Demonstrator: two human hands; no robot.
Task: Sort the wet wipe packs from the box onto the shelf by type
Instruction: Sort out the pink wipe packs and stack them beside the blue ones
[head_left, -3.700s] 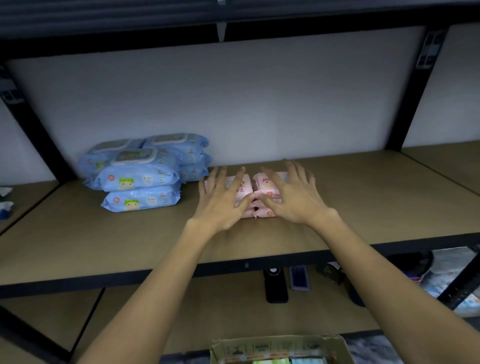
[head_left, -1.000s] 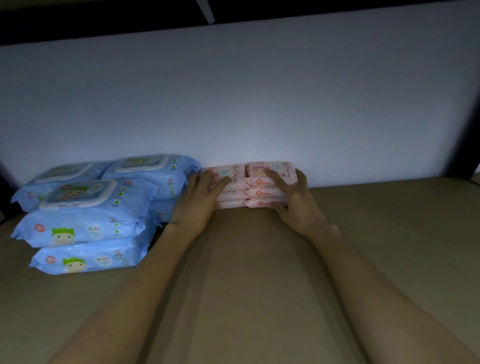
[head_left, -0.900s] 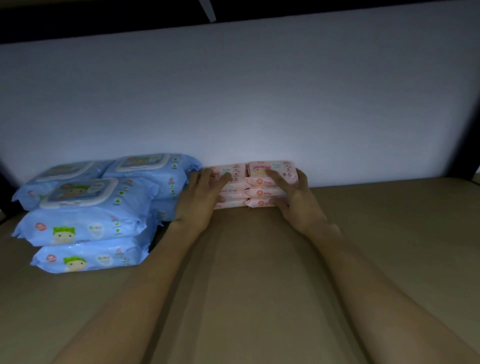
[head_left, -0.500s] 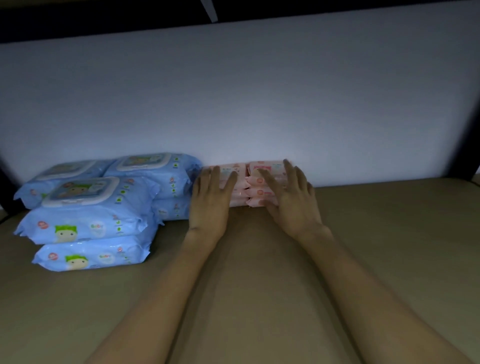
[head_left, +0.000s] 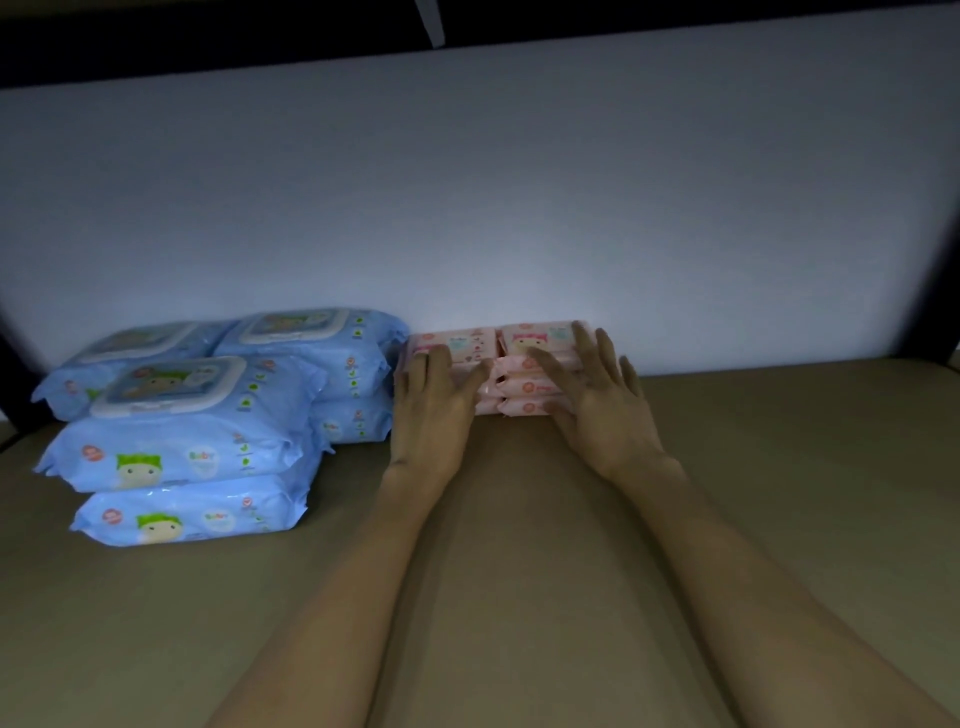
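While both hands lie flat, fingers straight and spread, left hand and right hand press the pink wipe packs against the shelf back, beside stacked blue wipe packs; two types look sorted (box unseen).

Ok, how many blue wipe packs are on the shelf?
5 visible: two stacked in front, two stacked behind on the right, one at back left; others may be hidden.

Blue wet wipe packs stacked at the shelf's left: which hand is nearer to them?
Left. The left hand lies just beside the blue wet wipe packs, fronting the small pink packs; the right hand is farther right.
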